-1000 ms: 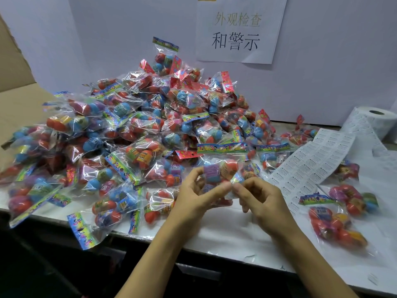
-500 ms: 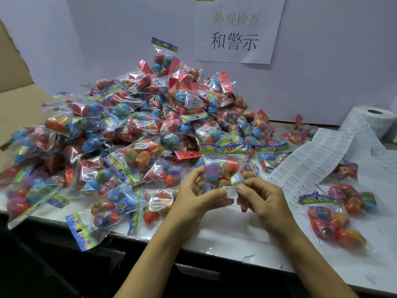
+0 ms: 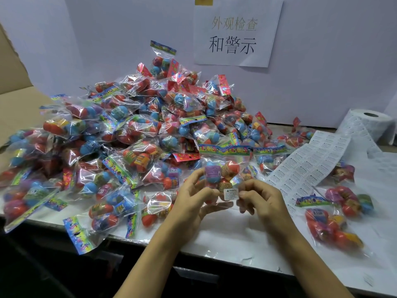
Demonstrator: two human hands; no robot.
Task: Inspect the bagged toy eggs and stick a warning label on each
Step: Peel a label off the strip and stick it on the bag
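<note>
I hold one clear bag of toy eggs (image 3: pixel 221 171) upright over the table's front edge, its colourful header card on top. My left hand (image 3: pixel 193 203) grips the bag's lower left side. A small white warning label (image 3: pixel 231 194) sits on the bag's lower right corner. My right hand (image 3: pixel 260 201) pinches that corner, fingertips at the label's right edge. Behind the bag a big heap of bagged eggs (image 3: pixel 133 134) covers the left and middle of the table.
A strip of warning labels (image 3: pixel 307 166) runs from a roll (image 3: pixel 373 123) at the back right. Two bags of eggs (image 3: pixel 335 220) lie at the right on the white table (image 3: pixel 236 244). A paper sign hangs on the wall behind. A cardboard flap stands at far left.
The bag has risen slightly and turned to face me. The label, earlier between my fingertips, now lies flat on the bag's lower right corner, with my right fingers moved to its edge.
</note>
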